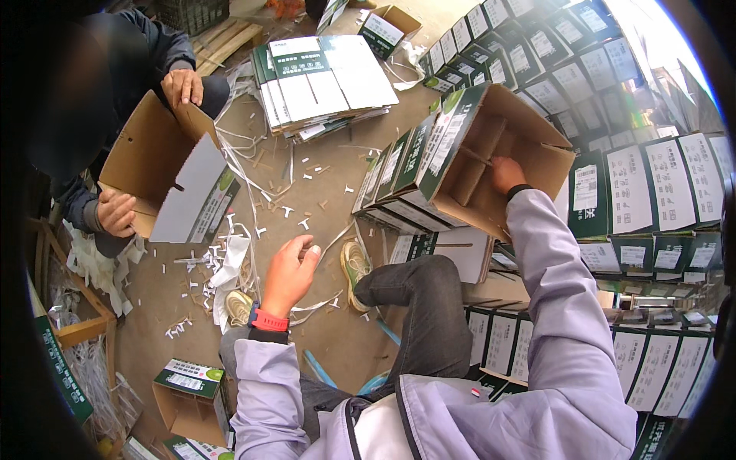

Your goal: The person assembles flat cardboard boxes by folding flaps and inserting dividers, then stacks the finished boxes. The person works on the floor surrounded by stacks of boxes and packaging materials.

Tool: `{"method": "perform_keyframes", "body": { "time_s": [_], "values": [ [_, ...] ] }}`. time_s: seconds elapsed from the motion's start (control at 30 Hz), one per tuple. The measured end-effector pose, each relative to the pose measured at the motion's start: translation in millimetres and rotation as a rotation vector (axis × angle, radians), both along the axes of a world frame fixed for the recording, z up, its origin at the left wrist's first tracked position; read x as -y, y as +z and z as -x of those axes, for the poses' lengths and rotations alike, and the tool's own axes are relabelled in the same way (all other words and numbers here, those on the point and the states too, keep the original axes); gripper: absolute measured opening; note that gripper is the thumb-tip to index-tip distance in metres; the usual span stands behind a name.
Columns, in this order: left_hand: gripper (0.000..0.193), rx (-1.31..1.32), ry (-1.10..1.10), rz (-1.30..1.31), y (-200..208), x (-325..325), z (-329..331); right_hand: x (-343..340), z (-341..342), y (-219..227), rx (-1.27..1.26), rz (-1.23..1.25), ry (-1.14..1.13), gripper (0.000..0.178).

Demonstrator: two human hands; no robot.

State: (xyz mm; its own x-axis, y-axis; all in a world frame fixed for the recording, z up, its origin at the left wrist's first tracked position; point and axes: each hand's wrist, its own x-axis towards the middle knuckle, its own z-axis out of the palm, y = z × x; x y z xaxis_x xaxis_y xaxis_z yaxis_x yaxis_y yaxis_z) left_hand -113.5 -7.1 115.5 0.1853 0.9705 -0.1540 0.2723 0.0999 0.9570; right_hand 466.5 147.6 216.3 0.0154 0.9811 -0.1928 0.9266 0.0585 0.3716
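Lavender jacket (475, 410): one, nearest, low in view.
Co-worker's hands (116, 213): two, gripping opposite sides of one open carton (142, 157), probably to keep it squared.
Left hand (288, 276): one, free above the floor (303, 188), fingers loosely spread, holding nothing.
Flattened cartons (360, 73): one stack, too overlapped to count.
Divided carton (479, 205): one, mouth tilted toward camera, apparently for easier reach.
Right hand (507, 175): one, inside divided carton, fingers curled at the divider (469, 182); cannot tell whether gripping.

Rows of green-and-white cartons (644, 184) rise to the right of a pile of flattened boxes (337, 77) in what looks like a packing workshop or warehouse. Left of the pile sit a wooden pallet (226, 46) and 1 dark crate (192, 14); nearer the camera than the pile, white scraps (304, 224) litter the floor (149, 307).
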Motion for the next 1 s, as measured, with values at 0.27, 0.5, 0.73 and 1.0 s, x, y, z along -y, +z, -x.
{"method": "perform_keyframes", "body": {
  "time_s": [0.27, 0.5, 0.73, 1.0],
  "values": [
    [0.043, -0.029, -0.001, 0.019, -1.9, -0.8, 3.2, 14.2, -6.2, 3.8, -0.103, 0.097, -0.056, 0.025],
    [0.043, -0.031, -0.034, 0.048, 1.7, -5.7, -7.0, 57.5, 17.3, -40.5, -0.116, 0.268, -0.027, 0.024],
    [0.043, -0.068, -0.034, 0.090, -0.3, -1.9, -3.9, 32.3, -17.5, -137.8, -0.054, 0.285, -0.239, 0.031],
    [0.044, -0.274, -0.077, 0.143, -13.9, 14.8, 17.1, -50.1, 26.3, -85.7, 0.260, 0.433, -0.260, 0.039]
  ]
}}
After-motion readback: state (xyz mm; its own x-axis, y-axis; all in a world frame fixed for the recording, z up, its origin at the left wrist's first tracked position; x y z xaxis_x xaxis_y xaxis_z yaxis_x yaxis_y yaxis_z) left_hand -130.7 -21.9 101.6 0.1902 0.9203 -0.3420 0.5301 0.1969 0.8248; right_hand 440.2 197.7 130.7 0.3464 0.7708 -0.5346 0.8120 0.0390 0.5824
